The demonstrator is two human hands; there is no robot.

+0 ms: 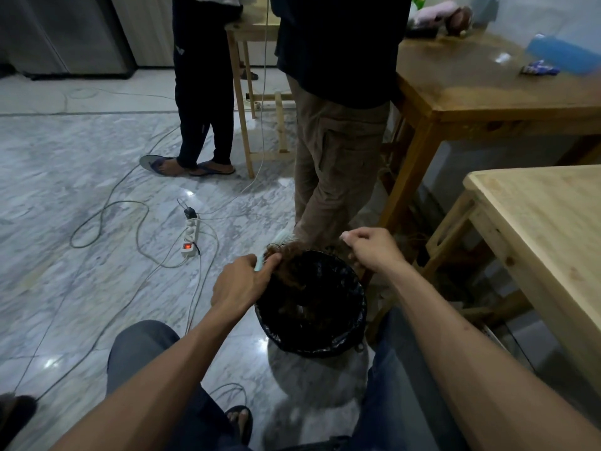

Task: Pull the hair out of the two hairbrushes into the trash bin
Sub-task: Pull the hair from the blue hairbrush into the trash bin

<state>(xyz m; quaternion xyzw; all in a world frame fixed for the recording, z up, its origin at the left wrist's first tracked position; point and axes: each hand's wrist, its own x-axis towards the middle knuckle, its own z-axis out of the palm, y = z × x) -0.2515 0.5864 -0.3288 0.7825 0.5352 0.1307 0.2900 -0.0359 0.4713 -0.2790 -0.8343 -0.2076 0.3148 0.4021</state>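
A trash bin (356, 323) lined with a black bag stands on the floor between my knees. Over its far left rim my left hand (242, 283) grips a pale green hairbrush (282, 238), whose head sticks out beyond my fingers. A clump of brown hair (286, 252) hangs from the brush over the bin's mouth. My right hand (374, 249) is above the bin's far right rim with its fingers pinched together; dark strands seem to hang under it, but I cannot make out what it holds. More hair lies inside the bin. I see only one hairbrush.
Two people stand just beyond the bin, one in brown trousers (335, 164) very close to it. A light wooden table (546, 242) is on my right, a darker one (487, 83) behind it. A power strip (190, 237) and cables trail across the marble floor on the left.
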